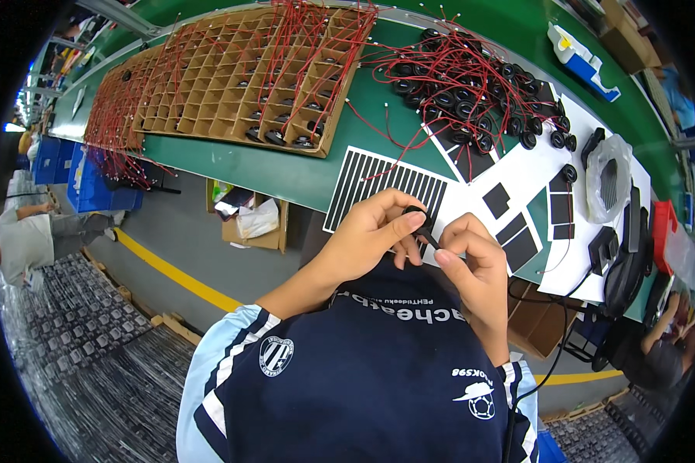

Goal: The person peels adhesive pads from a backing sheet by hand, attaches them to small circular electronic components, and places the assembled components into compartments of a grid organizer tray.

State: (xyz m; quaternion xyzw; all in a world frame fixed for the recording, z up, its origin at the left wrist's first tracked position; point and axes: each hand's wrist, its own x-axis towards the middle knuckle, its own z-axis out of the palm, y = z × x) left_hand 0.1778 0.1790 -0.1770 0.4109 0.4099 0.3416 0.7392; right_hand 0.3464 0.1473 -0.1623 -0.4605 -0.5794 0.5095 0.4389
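Note:
In front of my chest, my left hand [367,238] grips a small round black speaker [415,210] between thumb and fingers. A short black adhesive strip [431,239] stretches from it toward my right hand [477,266], whose thumb and forefinger pinch its end. My fingers hide part of the speaker and the strip. Just beyond my hands lies a white sheet with rows of black strips [367,184], partly covered by my left hand. A heap of black round speakers with red wires [463,100] sits farther off on the green table [262,171].
A divided cardboard tray [201,92] with wired speakers stands far left. White sheets with black patches [497,199] lie to the right, near a clear plastic bag [608,177], a black case [629,262] and a red bin [662,231]. A blue-and-white dispenser [583,60] stands far right.

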